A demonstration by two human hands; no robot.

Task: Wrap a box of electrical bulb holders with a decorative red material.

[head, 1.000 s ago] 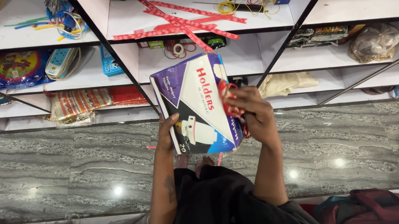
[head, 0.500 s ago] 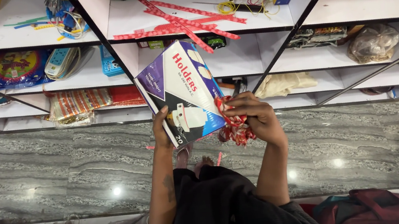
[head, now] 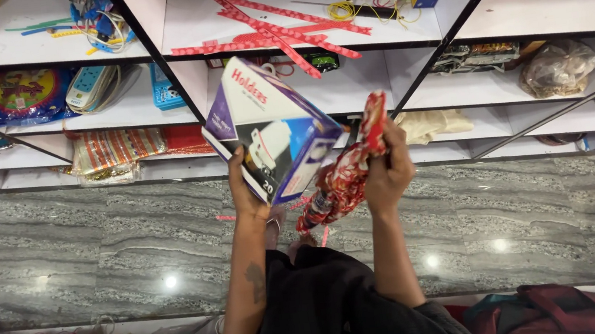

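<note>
Head view, looking down: the left hand [head: 247,193] grips a purple and white box [head: 269,129] from below, the box tilted up and away from the wrist. Just beside it, the right hand [head: 388,171] is closed around a crumpled red patterned wrapper [head: 347,176], which hangs down toward the grey marble floor [head: 97,242]. Beyond both hands stand white shelves [head: 348,86]; red ribbon strips [head: 275,31] lie on the shelf past the box.

Shelf bay [head: 348,86] ahead open; red strips [head: 275,31] clutter upper shelf.
</note>
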